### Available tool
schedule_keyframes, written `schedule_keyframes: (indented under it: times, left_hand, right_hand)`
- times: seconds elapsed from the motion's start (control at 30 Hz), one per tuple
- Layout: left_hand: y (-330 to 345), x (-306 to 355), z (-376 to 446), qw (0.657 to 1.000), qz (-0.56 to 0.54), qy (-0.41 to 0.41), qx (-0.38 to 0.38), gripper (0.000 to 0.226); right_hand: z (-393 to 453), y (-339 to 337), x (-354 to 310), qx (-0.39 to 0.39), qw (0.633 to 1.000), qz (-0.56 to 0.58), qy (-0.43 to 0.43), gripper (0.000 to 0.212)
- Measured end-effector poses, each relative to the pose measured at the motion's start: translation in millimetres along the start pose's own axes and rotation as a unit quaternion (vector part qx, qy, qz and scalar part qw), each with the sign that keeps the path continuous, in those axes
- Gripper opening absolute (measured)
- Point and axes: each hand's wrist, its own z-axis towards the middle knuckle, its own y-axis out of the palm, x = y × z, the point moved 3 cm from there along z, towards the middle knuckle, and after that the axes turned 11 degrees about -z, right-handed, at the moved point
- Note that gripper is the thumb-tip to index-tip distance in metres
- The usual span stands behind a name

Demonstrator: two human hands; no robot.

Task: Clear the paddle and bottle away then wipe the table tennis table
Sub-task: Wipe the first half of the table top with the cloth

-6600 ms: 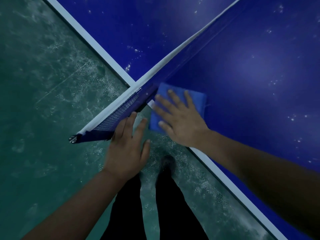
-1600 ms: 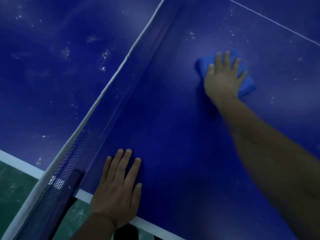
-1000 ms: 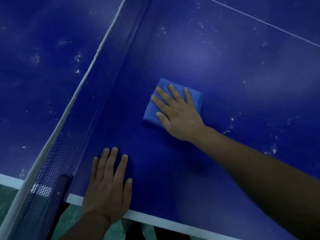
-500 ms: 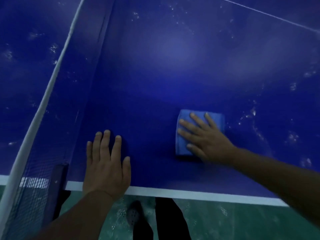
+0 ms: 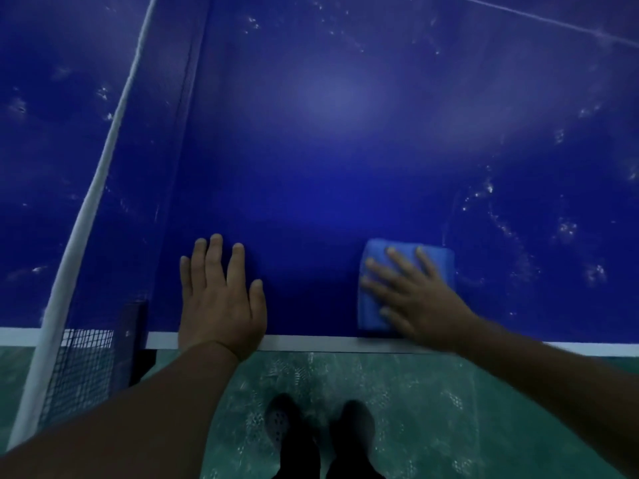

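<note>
The right hand (image 5: 416, 299) lies flat on a folded blue cloth (image 5: 406, 283), its fingers (image 5: 394, 259) spread and straight, pressing the cloth down onto the table tennis table (image 5: 328, 150). The cloth sits just inside the near white edge line (image 5: 311, 341), its near end almost touching that line. The hand looks slightly blurred, and the forearm runs off to the lower right.

The left hand (image 5: 221, 297) is planted palm-down on the bare blue surface, fingers straight and close together, thumb out to the side, holding nothing. Its heel overlaps the white edge line. It rests well apart from the cloth, with bare tabletop between the two.

To the left of that hand the net (image 5: 83, 361) crosses the table, its white top band (image 5: 100, 174) running diagonally up and away, and a dark net post (image 5: 138, 340) is clamped at the table edge. The tabletop near the hands looks evenly dark blue, while pale specks and smears (image 5: 498, 216) dot the surface to the right of the cloth and the half beyond the net. A thin white line (image 5: 539, 19) crosses the far right corner.

Below the table edge there is a green floor (image 5: 432, 409), scuffed with whitish marks, and the person's two dark shoes (image 5: 280, 421) stand side by side close to the table.
</note>
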Motion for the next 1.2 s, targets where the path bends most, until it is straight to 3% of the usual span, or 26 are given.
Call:
schedule_keyframes:
  times: [0.07, 0.13, 0.2, 0.23, 0.27, 0.37, 0.4, 0.43, 0.5, 0.57, 0.6, 0.63, 0.67, 0.73, 0.8, 0.83, 0.87, 0.9, 0.97, 1.0, 1.07, 1.1, 1.13, 1.17, 1.2]
  left_hand:
    - [-0.6, 0.3, 0.1, 1.000, 0.001, -0.001, -0.002, 0.070]
    - [-0.5, 0.5, 0.2, 1.000, -0.002, 0.000, 0.001, 0.068]
    - [-0.4, 0.4, 0.2, 1.000, -0.004, 0.001, 0.004, 0.067]
    - [-0.5, 0.3, -0.3, 1.000, -0.003, 0.001, 0.005, 0.067]
    - [-0.2, 0.3, -0.4, 1.000, -0.003, 0.001, 0.006, 0.066]
    - [0.2, -0.3, -0.4, 1.000, -0.005, 0.002, 0.012, 0.067]
    - [0.3, -0.4, -0.4, 1.000, -0.007, 0.002, 0.014, 0.067]
    - [0.3, -0.3, -0.5, 1.000, -0.009, 0.001, 0.015, 0.067]
    - [0.5, 0.6, -0.7, 1.000, -0.011, 0.002, 0.018, 0.067]
    - [0.6, 0.8, -0.5, 1.000, -0.010, 0.003, 0.022, 0.066]
    - [0.5, 0.4, -0.7, 1.000, -0.009, 0.004, 0.022, 0.066]
    - [0.5, 0.1, -0.9, 1.000, -0.009, 0.005, 0.024, 0.066]
    - [0.5, 0.2, -1.0, 1.000, -0.009, 0.005, 0.025, 0.066]
    - [0.4, 0.8, -1.4, 1.000, -0.008, 0.005, 0.024, 0.065]
    - [0.5, 0.7, -1.4, 1.000, -0.009, 0.003, 0.023, 0.065]
    - [0.4, -0.1, -1.9, 1.000, -0.008, 0.002, 0.021, 0.066]
    - [0.6, -0.3, -2.3, 1.000, -0.009, 0.002, 0.020, 0.067]
    - [0.5, -0.3, -1.7, 1.000, -0.012, 0.002, 0.022, 0.067]
    - [-0.3, 0.6, -1.2, 1.000, -0.018, 0.002, 0.026, 0.067]
    - [-0.3, 1.1, -1.3, 0.999, -0.020, 0.002, 0.025, 0.067]
    - [-0.7, 1.9, -1.3, 0.999, -0.022, 0.001, 0.025, 0.066]
    - [-1.3, 2.1, -1.7, 0.999, -0.023, 0.001, 0.024, 0.066]
    - [-1.6, 2.5, -1.8, 0.999, -0.024, 0.002, 0.024, 0.066]
    - [-2.0, 2.3, -1.8, 0.999, -0.024, 0.002, 0.024, 0.066]
    - [-2.2, 2.1, -1.9, 0.999, -0.024, 0.001, 0.024, 0.067]
  right_hand:
    - [22.0, -1.0, 48.2, -0.009, 0.991, 0.014, 0.136, 0.057]
    - [44.9, -0.5, 91.0, -0.028, 0.940, 0.072, 0.331, 0.057]
    - [61.9, -4.8, 92.9, -0.028, 0.879, 0.125, 0.459, 0.057]
    - [66.9, -7.7, 73.4, -0.025, 0.870, 0.122, 0.477, 0.056]
    - [68.2, -8.5, 45.4, -0.003, 0.885, 0.102, 0.455, 0.056]
    - [33.5, -5.9, -36.1, 0.019, 0.970, 0.055, 0.237, 0.055]
    - [13.4, -1.4, -32.5, 0.004, 0.975, 0.052, 0.218, 0.056]
    - [-7.7, 5.5, -11.1, -0.008, 0.965, 0.054, 0.256, 0.057]
    - [-52.4, 20.6, 50.1, -0.045, 0.891, 0.078, 0.446, 0.056]
    - [-82.7, 29.7, 91.5, -0.069, 0.771, 0.140, 0.617, 0.055]
    - [-81.8, 28.3, 93.9, -0.065, 0.728, 0.155, 0.665, 0.056]
    - [-69.5, 24.2, 85.6, -0.057, 0.713, 0.150, 0.683, 0.056]
    - [-49.8, 19.2, 68.2, -0.046, 0.723, 0.143, 0.674, 0.056]
    - [-1.2, 5.5, 14.7, 0.001, 0.809, 0.120, 0.575, 0.055]
    - [34.9, -8.9, -50.5, 0.034, 0.933, 0.093, 0.345, 0.054]
    - [36.8, -11.1, -71.0, 0.040, 0.969, 0.075, 0.230, 0.054]
    - [29.5, -9.7, -71.5, 0.041, 0.983, 0.061, 0.169, 0.054]
    - [17.1, -5.2, -53.9, 0.039, 0.984, 0.052, 0.166, 0.054]
    - [-21.1, 12.9, 3.1, 0.015, 0.950, 0.047, 0.308, 0.055]
    - [-44.3, 22.1, 34.4, -0.014, 0.905, 0.066, 0.419, 0.054]
    - [-82.2, 31.8, 77.5, -0.045, 0.769, 0.138, 0.622, 0.055]
    - [-85.2, 31.5, 82.5, -0.050, 0.713, 0.164, 0.680, 0.056]
    - [-75.7, 28.2, 78.6, -0.047, 0.686, 0.167, 0.707, 0.056]
    - [-57.1, 22.5, 66.4, -0.041, 0.695, 0.158, 0.700, 0.056]
    - [-32.9, 15.3, 48.3, -0.021, 0.734, 0.146, 0.663, 0.055]
